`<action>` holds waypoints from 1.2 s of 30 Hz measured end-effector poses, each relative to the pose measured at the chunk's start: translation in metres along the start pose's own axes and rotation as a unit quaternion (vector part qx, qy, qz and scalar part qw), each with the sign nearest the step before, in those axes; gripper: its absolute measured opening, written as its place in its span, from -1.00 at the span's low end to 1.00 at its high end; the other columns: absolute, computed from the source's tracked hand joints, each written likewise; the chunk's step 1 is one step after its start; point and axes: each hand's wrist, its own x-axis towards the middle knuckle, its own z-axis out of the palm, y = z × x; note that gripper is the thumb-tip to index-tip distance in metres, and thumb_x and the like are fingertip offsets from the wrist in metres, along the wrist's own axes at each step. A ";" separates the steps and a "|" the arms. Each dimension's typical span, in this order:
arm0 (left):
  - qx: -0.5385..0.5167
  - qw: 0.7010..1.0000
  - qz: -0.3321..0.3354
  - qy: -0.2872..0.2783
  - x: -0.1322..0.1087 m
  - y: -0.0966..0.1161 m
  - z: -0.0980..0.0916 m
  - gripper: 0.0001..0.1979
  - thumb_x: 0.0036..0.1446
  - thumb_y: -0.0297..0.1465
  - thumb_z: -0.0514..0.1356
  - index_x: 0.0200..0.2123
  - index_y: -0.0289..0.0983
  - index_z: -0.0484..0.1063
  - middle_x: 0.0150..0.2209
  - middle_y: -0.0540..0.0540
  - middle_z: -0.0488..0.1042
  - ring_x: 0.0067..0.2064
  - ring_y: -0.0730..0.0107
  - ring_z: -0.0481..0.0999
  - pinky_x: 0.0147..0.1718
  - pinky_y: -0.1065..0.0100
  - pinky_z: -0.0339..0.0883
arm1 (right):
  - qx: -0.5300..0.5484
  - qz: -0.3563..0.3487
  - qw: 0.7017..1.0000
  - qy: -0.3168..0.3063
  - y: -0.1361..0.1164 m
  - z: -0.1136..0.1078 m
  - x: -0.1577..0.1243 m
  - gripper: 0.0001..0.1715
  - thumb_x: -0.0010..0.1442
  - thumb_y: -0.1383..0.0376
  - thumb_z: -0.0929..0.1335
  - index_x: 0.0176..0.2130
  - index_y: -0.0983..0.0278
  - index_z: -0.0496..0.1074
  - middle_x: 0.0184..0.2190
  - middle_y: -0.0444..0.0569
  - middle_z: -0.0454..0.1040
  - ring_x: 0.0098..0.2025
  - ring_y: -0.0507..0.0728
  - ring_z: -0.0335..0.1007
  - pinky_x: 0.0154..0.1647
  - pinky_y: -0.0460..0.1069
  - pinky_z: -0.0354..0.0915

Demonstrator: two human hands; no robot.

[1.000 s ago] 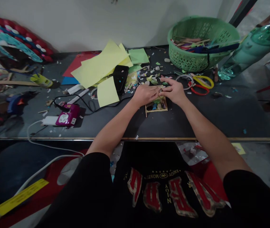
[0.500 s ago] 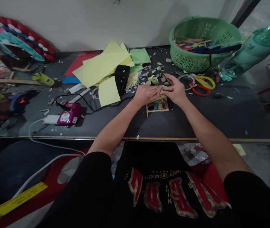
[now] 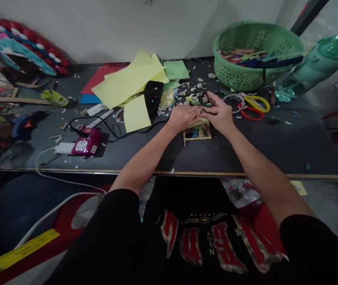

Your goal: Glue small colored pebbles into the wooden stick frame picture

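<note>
The small wooden frame (image 3: pixel 198 138) with stones inside sits on the dark table (image 3: pixel 275 150), its far side under both hands' fingertips. The left hand (image 3: pixel 183 118) lays its fingers over that side; whether it grips anything cannot be told. The right hand (image 3: pixel 222 114) brings thumb and finger together there, their hold hidden. Uneven pressure could skew the frame or dislodge stones; a stray fingertip could scatter the loose pebbles (image 3: pixel 194 102) beyond, and the black cord (image 3: pixel 158 123) could snag the left wrist.
</note>
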 end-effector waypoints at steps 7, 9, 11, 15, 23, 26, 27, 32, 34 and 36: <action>0.002 1.000 -0.006 0.022 0.001 -0.001 0.001 -0.67 0.37 -0.31 0.03 -0.06 -0.28 0.57 -0.16 -0.15 0.66 -0.23 0.36 0.65 -0.31 0.34 0.45 | -0.013 -0.003 1.000 -0.002 -0.004 0.000 0.001 -0.03 -0.07 0.03 0.56 0.27 0.20 0.37 0.18 0.01 0.48 0.07 0.38 0.53 0.11 0.22 0.48; 0.001 1.000 -0.023 0.019 0.002 0.000 -0.001 -0.66 0.38 -0.32 0.01 -0.13 -0.26 0.59 -0.22 -0.13 0.67 -0.29 0.39 0.64 -0.34 0.36 0.42 | -0.019 -0.007 1.000 -0.008 -0.004 0.000 0.000 -0.13 -0.07 0.06 0.56 0.22 0.13 0.44 0.20 -0.05 0.45 0.10 0.36 0.52 0.11 0.21 0.49; -0.005 0.999 -0.038 0.008 0.003 0.000 -0.004 -0.65 0.39 -0.32 0.00 -0.15 -0.25 0.59 -0.24 -0.12 0.67 -0.30 0.41 0.63 -0.34 0.36 0.42 | -0.022 -0.011 1.000 -0.009 -0.004 0.000 0.001 -0.19 -0.07 0.05 0.56 0.17 0.10 0.49 0.20 -0.08 0.45 0.11 0.35 0.51 0.13 0.19 0.48; -0.031 0.999 -0.035 -0.002 0.002 -0.001 -0.006 -0.66 0.39 -0.29 0.02 -0.03 -0.26 0.56 -0.12 -0.17 0.65 -0.17 0.34 0.65 -0.25 0.33 0.48 | 0.010 0.006 1.000 0.004 -0.001 0.001 0.002 0.06 -0.13 -0.03 0.58 0.27 0.25 0.37 0.07 0.01 0.56 0.11 0.35 0.50 0.18 0.20 0.44; -0.067 0.996 -0.037 0.049 0.001 -0.002 -0.001 -0.70 0.39 -0.27 0.05 -0.04 -0.24 0.54 -0.10 -0.14 0.64 -0.04 0.37 0.62 -0.08 0.31 0.49 | 0.080 0.023 0.997 0.010 0.006 -0.001 0.007 0.23 -0.12 -0.02 0.58 0.36 0.34 0.18 -0.03 0.10 0.62 0.19 0.31 0.44 0.31 0.26 0.28; -0.058 0.996 -0.029 0.060 0.001 -0.001 -0.002 -0.71 0.40 -0.27 0.06 -0.07 -0.23 0.54 -0.14 -0.13 0.64 -0.08 0.38 0.62 -0.12 0.31 0.49 | 0.079 0.021 0.997 0.007 0.004 -0.001 0.007 0.19 -0.10 0.03 0.58 0.37 0.32 0.18 0.02 0.12 0.59 0.18 0.31 0.45 0.28 0.26 0.32; -0.055 0.996 -0.025 0.060 0.001 0.000 -0.002 -0.71 0.40 -0.27 0.05 -0.07 -0.24 0.54 -0.15 -0.13 0.64 -0.09 0.38 0.62 -0.12 0.31 0.49 | 0.076 0.018 0.997 0.005 0.003 -0.001 0.007 0.18 -0.09 0.04 0.58 0.37 0.30 0.18 0.05 0.11 0.57 0.18 0.31 0.46 0.28 0.27 0.33; -0.060 0.997 -0.029 0.047 -0.001 0.000 -0.003 -0.71 0.39 -0.26 0.05 -0.07 -0.22 0.54 -0.15 -0.14 0.62 -0.10 0.35 0.60 -0.11 0.26 0.47 | 0.058 0.001 0.998 0.007 0.000 -0.001 0.007 0.14 -0.07 0.11 0.58 0.37 0.28 0.17 0.08 0.11 0.56 0.16 0.31 0.48 0.33 0.27 0.27; -0.064 0.996 -0.043 0.050 -0.001 -0.001 -0.003 -0.72 0.38 -0.24 0.07 -0.11 -0.20 0.55 -0.19 -0.13 0.62 -0.11 0.33 0.59 -0.10 0.22 0.46 | 0.051 0.002 0.999 0.006 0.002 -0.001 0.007 0.16 -0.06 0.11 0.57 0.38 0.28 0.15 0.06 0.11 0.57 0.14 0.31 0.49 0.31 0.26 0.30; -0.069 0.995 -0.045 0.051 -0.001 -0.001 -0.003 -0.73 0.37 -0.24 0.09 -0.17 -0.21 0.55 -0.23 -0.11 0.62 -0.13 0.33 0.59 -0.11 0.20 0.45 | 0.047 0.007 0.999 0.004 0.006 -0.001 0.006 0.18 -0.06 0.08 0.57 0.39 0.28 0.13 0.05 0.12 0.58 0.12 0.31 0.51 0.26 0.24 0.36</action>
